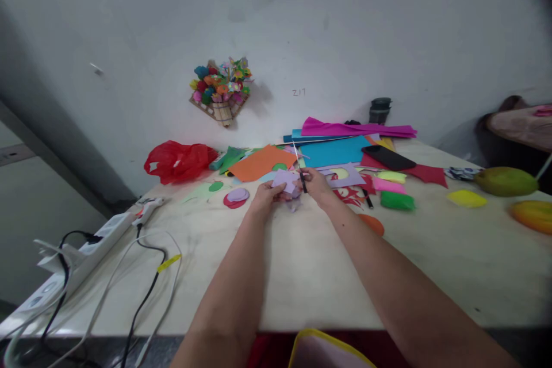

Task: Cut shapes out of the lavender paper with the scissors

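The left hand (268, 195), fingers pinched narrow, holds a piece of lilac paper (284, 181), flat and angular, above the middle of the table (310, 276), towards its far edge; the right hand (314, 184) has its fingers closed around dark-handled scissors (302, 179), the slim metal blades pointing to the far edge. Smooth lilac discs (238, 193) overlap a red disc (233, 204) left of the hands; matt sheets, one orange (261, 164) and one blue (332, 152), lie towards the far edge, with a crinkled, translucent red bag (179, 162) at the far left corner. The tabletop is pale and faintly mottled; a white power strip (92, 247) follows its left edge. A bouquet ornament (222, 89) (many-coloured, with a slatted holder) hangs on the plain grey-white wall (345, 23).
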